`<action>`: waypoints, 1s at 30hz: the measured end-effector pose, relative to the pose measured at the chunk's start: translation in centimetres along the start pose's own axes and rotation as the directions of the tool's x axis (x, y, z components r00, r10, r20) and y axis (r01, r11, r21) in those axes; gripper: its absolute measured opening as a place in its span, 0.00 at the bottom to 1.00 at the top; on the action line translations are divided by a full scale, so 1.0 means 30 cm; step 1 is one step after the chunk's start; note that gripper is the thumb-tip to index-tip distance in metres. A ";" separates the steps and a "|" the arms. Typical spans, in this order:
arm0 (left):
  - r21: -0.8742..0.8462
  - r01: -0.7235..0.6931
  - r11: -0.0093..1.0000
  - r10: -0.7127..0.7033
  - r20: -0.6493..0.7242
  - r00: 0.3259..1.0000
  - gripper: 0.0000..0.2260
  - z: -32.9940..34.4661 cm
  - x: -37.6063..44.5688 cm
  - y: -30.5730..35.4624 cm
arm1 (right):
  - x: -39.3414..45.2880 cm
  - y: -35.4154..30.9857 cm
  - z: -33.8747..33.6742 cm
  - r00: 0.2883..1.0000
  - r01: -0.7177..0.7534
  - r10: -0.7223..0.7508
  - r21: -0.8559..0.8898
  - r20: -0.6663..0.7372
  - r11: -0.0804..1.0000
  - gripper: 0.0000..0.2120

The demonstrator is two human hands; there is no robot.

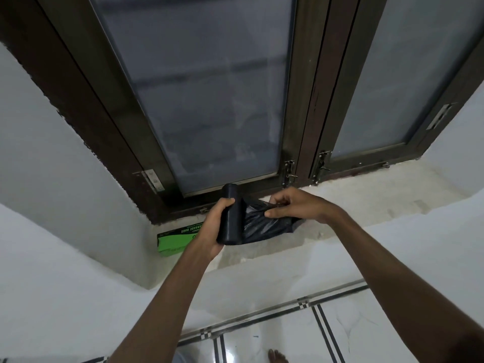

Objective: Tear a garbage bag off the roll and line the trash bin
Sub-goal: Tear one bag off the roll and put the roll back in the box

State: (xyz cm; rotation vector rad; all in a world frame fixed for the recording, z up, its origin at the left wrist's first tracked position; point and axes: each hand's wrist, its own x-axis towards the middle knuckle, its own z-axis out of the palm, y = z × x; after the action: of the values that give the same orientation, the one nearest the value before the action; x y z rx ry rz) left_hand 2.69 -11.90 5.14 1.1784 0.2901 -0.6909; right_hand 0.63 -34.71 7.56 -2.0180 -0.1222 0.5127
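Observation:
My left hand (213, 226) grips a black roll of garbage bags (231, 218), held upright in front of the window sill. A length of black bag (264, 225) is unrolled to the right of the roll. My right hand (296, 204) pinches the bunched free end of that bag between thumb and fingers. The bag is still joined to the roll. No trash bin is in view.
A green garbage-bag box (174, 241) lies on the concrete window sill (353, 195), left of and behind the roll. A dark-framed window (209, 100) with metal latches rises behind. Below are a white wall and a tiled floor (288, 334) with my bare toes (277, 356).

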 end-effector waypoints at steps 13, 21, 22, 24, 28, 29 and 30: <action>0.032 0.037 0.999 -0.033 -0.115 0.993 0.20 -0.019 0.044 -0.051 | 0.007 -0.028 -0.029 0.975 0.032 -0.008 0.102 -0.220 0.994 0.10; -0.038 0.039 0.999 -0.042 -0.090 0.995 0.20 -0.017 0.036 -0.043 | 0.010 -0.046 -0.019 0.930 -0.024 0.098 0.209 -0.354 0.978 0.18; -0.028 0.021 0.999 -0.024 -0.113 0.993 0.21 -0.019 0.041 -0.047 | 0.010 -0.048 -0.017 0.929 -0.038 0.111 0.206 -0.352 0.978 0.14; -0.036 -0.003 0.999 -0.003 -0.164 0.987 0.25 -0.025 0.049 -0.048 | 0.005 -0.042 -0.021 0.937 -0.064 0.108 0.140 -0.331 0.988 0.06; -0.004 0.037 0.999 -0.037 -0.183 0.982 0.20 -0.046 0.047 -0.031 | 0.000 -0.026 -0.035 0.933 -0.076 0.089 0.052 -0.350 0.996 0.08; -0.008 0.043 0.999 -0.043 -0.167 0.985 0.16 -0.047 0.043 -0.030 | 0.001 -0.024 -0.037 0.930 -0.074 0.092 0.064 -0.357 0.995 0.07; -0.019 0.045 0.999 -0.047 -0.155 0.987 0.14 -0.052 0.043 -0.029 | 0.001 -0.024 -0.038 0.929 -0.066 0.091 0.081 -0.358 0.995 0.07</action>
State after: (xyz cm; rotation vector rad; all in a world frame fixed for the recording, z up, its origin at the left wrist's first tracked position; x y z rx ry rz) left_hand 3.33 -11.10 3.19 1.2160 0.4541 -0.6370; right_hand 1.22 -35.30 8.63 -2.0219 0.1998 0.1840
